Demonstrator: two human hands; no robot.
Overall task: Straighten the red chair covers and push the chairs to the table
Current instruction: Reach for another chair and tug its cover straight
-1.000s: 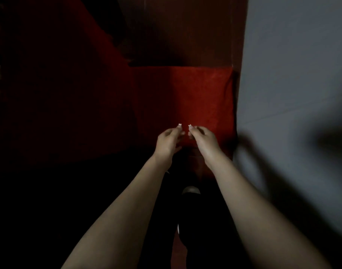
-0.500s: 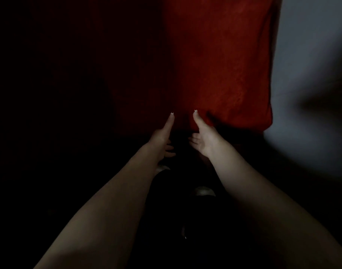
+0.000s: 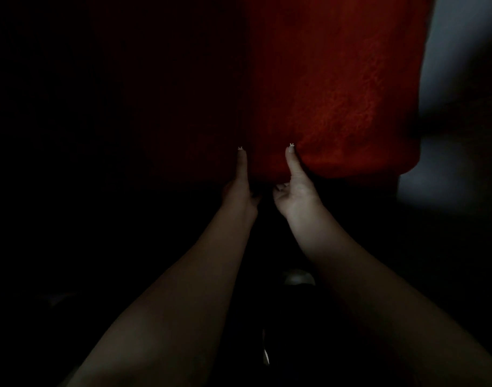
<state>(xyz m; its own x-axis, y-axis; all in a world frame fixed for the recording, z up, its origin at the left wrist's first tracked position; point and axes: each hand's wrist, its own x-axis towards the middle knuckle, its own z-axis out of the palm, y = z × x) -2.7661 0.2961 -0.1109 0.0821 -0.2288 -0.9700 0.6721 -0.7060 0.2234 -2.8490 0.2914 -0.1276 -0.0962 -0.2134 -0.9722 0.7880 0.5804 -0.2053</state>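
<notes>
Now left hand (image 3: 240, 188) & right hand (image 3: 295, 192) pinch red cover (image 3: 337, 107) at near edge, thumbs on top; uneven tug prob. skews it.

The lower hem of the red fuzzy fabric chair cover (image 3: 337, 107) is now pinched, thumbs laid over it, by the left hand (image 3: 240, 188) and right hand (image 3: 296, 191), which are spread wider apart than before.

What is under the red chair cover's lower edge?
Left hand and right hand pinch the red chair cover there, fingers curling beneath. Whatever it drapes is hidden; below is darkness.
</notes>
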